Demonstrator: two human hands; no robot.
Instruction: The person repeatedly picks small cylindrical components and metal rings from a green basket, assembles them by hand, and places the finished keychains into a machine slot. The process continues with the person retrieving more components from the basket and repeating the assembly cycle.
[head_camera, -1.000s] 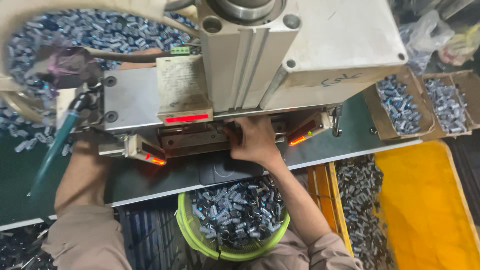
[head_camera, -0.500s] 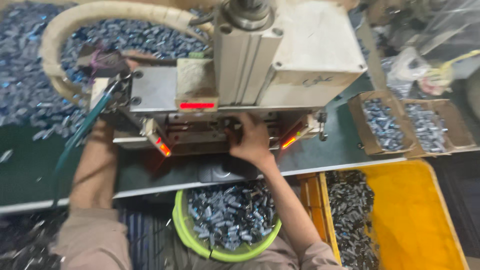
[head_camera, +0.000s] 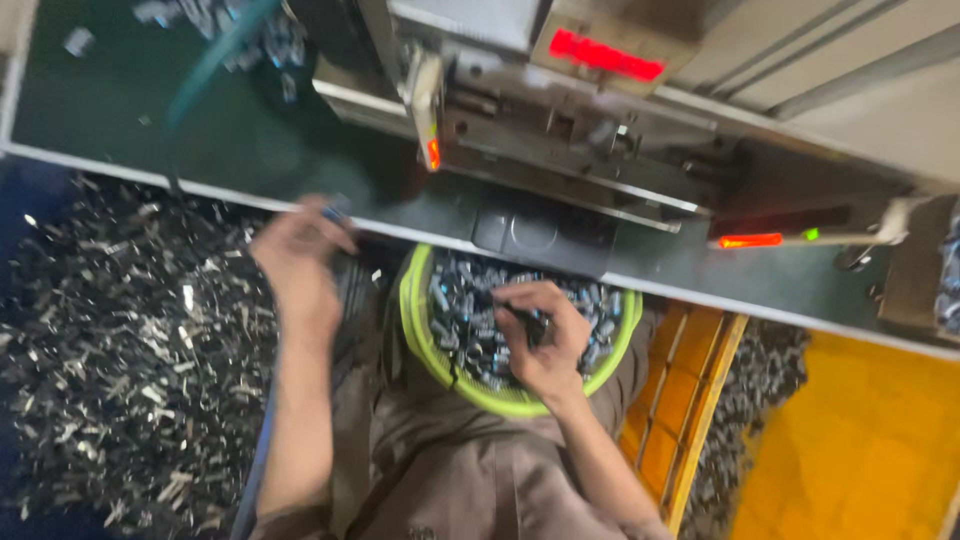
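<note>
Head view: right hand (head_camera: 540, 335) down in green basket (head_camera: 412, 300), closing on small metal parts (head_camera: 465, 300); left hand (head_camera: 298, 255) left of basket, pinching one; basket well stocked.

Small, seemingly metal parts (head_camera: 470, 310) heaped in green basket (head_camera: 415, 330).

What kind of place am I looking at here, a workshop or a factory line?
Most likely a small factory work station: a grey metal press-like machine with red indicator lights, a round green basket of small metal parts on the person's lap, and a heap of shiny metal scrap alongside.
</note>
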